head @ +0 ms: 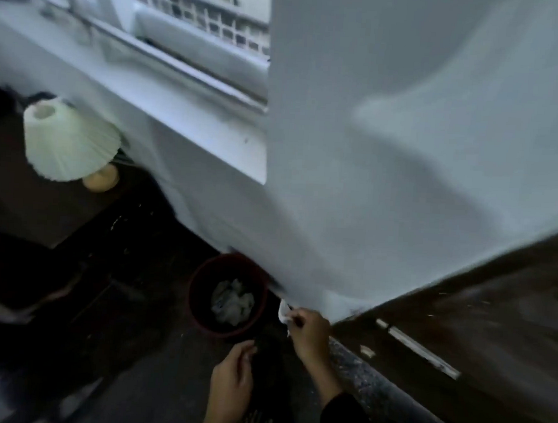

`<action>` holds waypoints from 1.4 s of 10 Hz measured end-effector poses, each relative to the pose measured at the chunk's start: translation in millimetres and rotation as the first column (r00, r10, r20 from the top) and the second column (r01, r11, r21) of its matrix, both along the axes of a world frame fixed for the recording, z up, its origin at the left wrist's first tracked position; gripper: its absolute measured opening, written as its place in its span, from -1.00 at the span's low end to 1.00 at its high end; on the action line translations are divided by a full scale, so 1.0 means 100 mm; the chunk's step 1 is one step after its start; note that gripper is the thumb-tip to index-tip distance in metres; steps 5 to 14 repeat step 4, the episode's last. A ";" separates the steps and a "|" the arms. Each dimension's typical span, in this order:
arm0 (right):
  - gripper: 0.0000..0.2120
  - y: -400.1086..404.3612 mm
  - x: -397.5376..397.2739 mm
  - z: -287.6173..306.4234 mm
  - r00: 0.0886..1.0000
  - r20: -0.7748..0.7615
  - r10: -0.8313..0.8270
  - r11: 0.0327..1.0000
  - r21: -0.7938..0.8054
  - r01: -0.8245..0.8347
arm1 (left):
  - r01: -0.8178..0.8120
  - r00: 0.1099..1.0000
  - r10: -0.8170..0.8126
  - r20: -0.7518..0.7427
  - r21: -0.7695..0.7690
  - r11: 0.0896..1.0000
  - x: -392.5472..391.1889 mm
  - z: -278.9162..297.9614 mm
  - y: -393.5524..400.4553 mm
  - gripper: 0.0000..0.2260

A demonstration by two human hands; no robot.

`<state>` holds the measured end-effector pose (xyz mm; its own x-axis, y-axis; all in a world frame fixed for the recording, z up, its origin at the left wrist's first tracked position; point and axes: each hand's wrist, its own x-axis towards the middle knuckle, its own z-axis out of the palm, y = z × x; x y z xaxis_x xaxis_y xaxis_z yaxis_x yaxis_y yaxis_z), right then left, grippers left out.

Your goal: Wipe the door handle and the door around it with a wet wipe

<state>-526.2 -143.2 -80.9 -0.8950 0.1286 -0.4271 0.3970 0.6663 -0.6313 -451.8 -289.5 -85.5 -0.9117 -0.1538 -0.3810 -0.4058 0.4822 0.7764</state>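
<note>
Down low, the right hand (309, 332) pinches a small white wet wipe (284, 310) between fingers and thumb, the wipe sticking out past the fingertips and touching, or very nearly touching, the bottom corner of the white door (405, 153). That door rises up and away from the right hand, filling the space above it; the view is blurred, and no handle can be made out on it. The left hand (231, 388) hangs lower and to the left of the right one, fingers loosely curled with nothing clearly in them; whether a scrap is held at the fingertips cannot be told. Just beyond the left hand, and left of the wipe, a dark round bin (197, 291) stands on the dark floor with crumpled white wipes (233, 301) inside. Far off to the left of both hands sits a pleated pale lampshade (69, 139).
</note>
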 end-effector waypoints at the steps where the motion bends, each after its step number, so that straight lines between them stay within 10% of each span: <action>1: -0.83 -0.38 -0.22 -0.48 0.986 -0.003 0.166 0.986 -0.023 -0.166 | -0.097 0.995 0.098 0.020 -0.029 0.995 0.05 -0.39 -0.18 -0.77; 14: -0.66 -0.79 -0.40 -1.14 0.966 0.070 0.250 0.962 -0.134 -0.239 | -0.195 0.981 0.195 0.023 -0.025 0.981 0.08 -0.94 -0.39 -0.76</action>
